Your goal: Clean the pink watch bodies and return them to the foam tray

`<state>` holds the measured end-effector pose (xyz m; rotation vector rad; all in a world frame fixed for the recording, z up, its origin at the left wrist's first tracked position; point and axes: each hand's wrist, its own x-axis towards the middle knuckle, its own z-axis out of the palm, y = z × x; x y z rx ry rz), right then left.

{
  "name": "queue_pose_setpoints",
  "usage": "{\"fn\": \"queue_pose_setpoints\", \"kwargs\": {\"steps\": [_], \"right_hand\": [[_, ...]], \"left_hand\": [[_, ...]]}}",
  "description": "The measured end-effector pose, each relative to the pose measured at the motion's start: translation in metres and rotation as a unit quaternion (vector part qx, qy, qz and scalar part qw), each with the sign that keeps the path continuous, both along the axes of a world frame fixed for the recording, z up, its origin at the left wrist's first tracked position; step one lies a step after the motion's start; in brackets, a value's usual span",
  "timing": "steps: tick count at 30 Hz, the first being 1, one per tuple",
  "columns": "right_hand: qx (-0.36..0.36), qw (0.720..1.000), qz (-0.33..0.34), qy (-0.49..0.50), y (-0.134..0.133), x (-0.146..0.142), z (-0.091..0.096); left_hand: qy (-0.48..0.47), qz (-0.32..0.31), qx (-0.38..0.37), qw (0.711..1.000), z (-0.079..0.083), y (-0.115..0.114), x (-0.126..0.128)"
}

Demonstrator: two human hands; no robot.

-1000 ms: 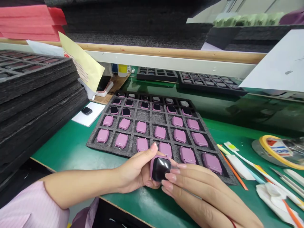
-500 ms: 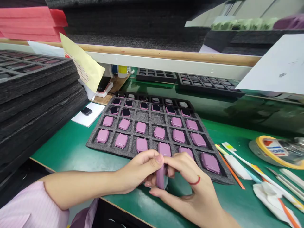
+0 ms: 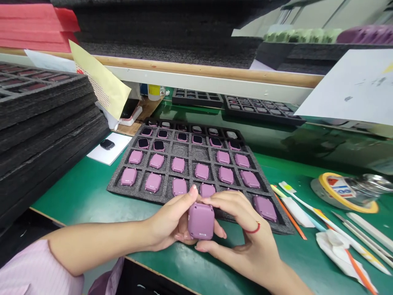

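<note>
Left hand point(image 3: 167, 223) grips purple watch point(image 3: 201, 221) outside tray point(image 3: 180, 149); right hand's point(image 3: 258, 248) grip unclear. Tray holds face-up watches point(image 3: 159, 146), face-down watches point(image 3: 153, 182).

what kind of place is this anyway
Probably an electronics assembly or inspection workshop: a foam tray holds rows of purple watch-like devices, and more black foam trays are stacked at the left of the green worktop.

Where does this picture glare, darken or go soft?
In the head view, the green tabletop shines pale in front of the foam tray and darkens beneath the shelf; same view, the green items at upper right look soft, while the held purple watch case looks fairly sharp.
</note>
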<state>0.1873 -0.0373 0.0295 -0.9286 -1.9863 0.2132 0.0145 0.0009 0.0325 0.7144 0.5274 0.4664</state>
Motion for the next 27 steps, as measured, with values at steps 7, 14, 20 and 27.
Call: {"fn": "queue_pose_setpoints", "kwargs": {"steps": [7, 14, 20, 27], "right_hand": [[0.054, 0.996, -0.032, -0.066, 0.008, 0.007, 0.002], [-0.083, 0.968, -0.198, -0.126, 0.085, 0.034, -0.008], [-0.146, 0.953, -0.195, -0.181, 0.149, 0.032, -0.015], [-0.166, 0.951, -0.101, -0.242, 0.180, -0.014, 0.019]], "left_hand": [[0.041, 0.011, 0.007, 0.999, -0.007, 0.002, 0.001], [0.114, -0.029, 0.071, 0.991, -0.011, 0.004, 0.000], [0.152, -0.047, 0.101, 0.982, -0.008, 0.004, 0.000], [0.157, -0.079, 0.101, 0.979, -0.018, 0.000, 0.004]]}}
